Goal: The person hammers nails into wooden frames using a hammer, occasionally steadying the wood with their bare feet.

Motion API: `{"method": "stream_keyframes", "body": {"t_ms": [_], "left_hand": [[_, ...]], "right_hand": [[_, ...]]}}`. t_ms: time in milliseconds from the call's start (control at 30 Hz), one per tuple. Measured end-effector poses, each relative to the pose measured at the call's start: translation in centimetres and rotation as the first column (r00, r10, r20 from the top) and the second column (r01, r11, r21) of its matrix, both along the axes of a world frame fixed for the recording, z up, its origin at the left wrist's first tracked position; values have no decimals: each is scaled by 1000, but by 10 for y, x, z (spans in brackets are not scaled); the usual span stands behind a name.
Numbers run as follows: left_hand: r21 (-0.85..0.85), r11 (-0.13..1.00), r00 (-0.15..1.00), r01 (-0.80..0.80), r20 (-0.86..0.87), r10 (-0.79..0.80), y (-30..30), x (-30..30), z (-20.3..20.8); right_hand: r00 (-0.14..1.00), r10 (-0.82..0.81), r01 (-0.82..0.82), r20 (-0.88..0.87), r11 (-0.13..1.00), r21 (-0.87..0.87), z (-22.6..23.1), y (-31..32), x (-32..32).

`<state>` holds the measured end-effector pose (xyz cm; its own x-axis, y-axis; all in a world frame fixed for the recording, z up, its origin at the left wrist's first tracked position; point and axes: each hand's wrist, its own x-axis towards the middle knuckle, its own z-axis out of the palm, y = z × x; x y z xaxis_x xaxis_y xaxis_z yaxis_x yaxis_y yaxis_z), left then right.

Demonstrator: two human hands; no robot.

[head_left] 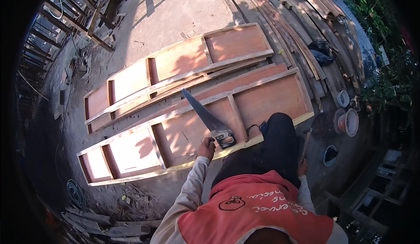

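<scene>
My left hand (206,149) is closed beside the handle of a hand saw (205,115); what its fingers hold, if anything, is too small to make out. The saw lies across the nearer plywood panel (267,96), its dark blade pointing away from me and its handle close to the near edge. This panel is long, framed with wooden battens and split into compartments. At my right side, my right hand (302,168) is wrapped round the wooden handle of a hammer (305,144), which stands roughly upright next to my dark-trousered knee.
A second framed panel (177,64) lies just beyond. Long planks (284,29) are stacked at the far right, with a black plastic bag (321,52) on them. Buckets (351,122) stand on the right. A coiled hose (75,193) and scrap wood (105,226) lie lower left; timber posts (78,23) rise far left.
</scene>
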<state>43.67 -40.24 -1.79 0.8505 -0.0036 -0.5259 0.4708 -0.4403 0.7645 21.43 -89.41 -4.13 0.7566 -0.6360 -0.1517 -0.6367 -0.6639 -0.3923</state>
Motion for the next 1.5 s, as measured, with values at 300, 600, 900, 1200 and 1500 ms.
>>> {"method": "stream_keyframes", "body": {"t_ms": [300, 600, 900, 1200, 1500], "left_hand": [[-302, 831, 879, -467, -256, 402, -17, 2, -82], [-266, 662, 691, -701, -482, 538, -14, 22, -99], [-461, 625, 776, -631, -352, 523, -73, 131, -147], [-625, 341, 668, -702, -414, 618, -133, 186, -143], [-591, 385, 684, -708, -440, 581, -122, 197, -136]], "right_hand": [[979, 5, -105, 205, 871, 480, 117, 98, 232], [776, 631, -563, -20, 707, 428, -59, 128, 340], [576, 745, -682, -336, 665, 304, -142, 116, 391], [802, 566, -537, 190, 544, 644, -90, 228, 439], [924, 382, -144, -31, 422, 895, -83, 235, 457]]}}
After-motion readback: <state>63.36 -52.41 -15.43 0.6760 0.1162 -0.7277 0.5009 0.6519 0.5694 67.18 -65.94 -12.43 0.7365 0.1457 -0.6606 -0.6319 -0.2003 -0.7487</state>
